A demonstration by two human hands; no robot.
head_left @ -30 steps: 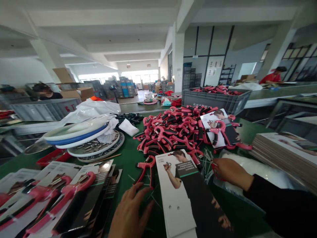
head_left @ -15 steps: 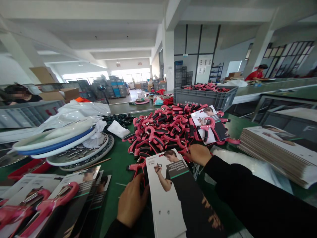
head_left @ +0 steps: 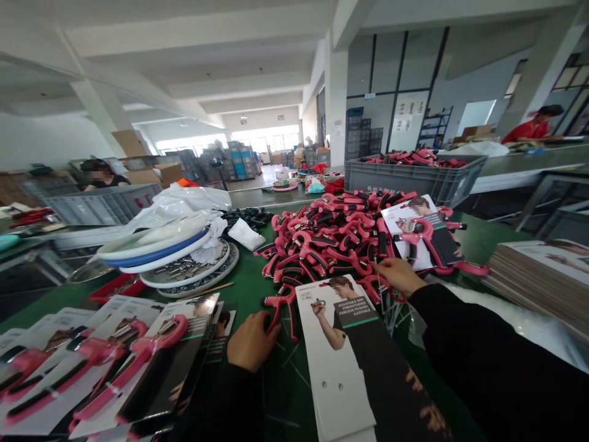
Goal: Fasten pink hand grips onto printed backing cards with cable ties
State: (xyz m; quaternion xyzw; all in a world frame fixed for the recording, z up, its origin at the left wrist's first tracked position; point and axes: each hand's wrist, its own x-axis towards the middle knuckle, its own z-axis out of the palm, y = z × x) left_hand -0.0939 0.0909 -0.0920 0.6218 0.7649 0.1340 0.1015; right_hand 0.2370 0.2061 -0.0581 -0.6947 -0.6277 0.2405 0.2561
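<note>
My left hand (head_left: 252, 342) is closed at the handle of a pink-and-black hand grip strengthener (head_left: 281, 301) lying at the near edge of a heap of the same grips (head_left: 317, 236). Right of it lies a stack of printed backing cards (head_left: 340, 362). My right hand (head_left: 399, 276) reaches to the heap's right edge with its fingers pinched; what they hold, if anything, is hidden. Below that hand lie thin clear plastic strips (head_left: 396, 310). A card with a grip mounted on it (head_left: 414, 233) leans on the heap's right side.
Several carded grips (head_left: 115, 368) overlap at the lower left. Behind them are stacked round trays (head_left: 156, 255) with metal parts and a red tray (head_left: 117, 288). A thick card stack (head_left: 538, 270) stands right. A grey crate (head_left: 409, 178) of grips is behind; two people sit farther off.
The view has turned left, so the scene sits farther right. My left hand has drawn away from the card stack, and the strengthener's handle beside it shows more. My right hand stays at the heap.
</note>
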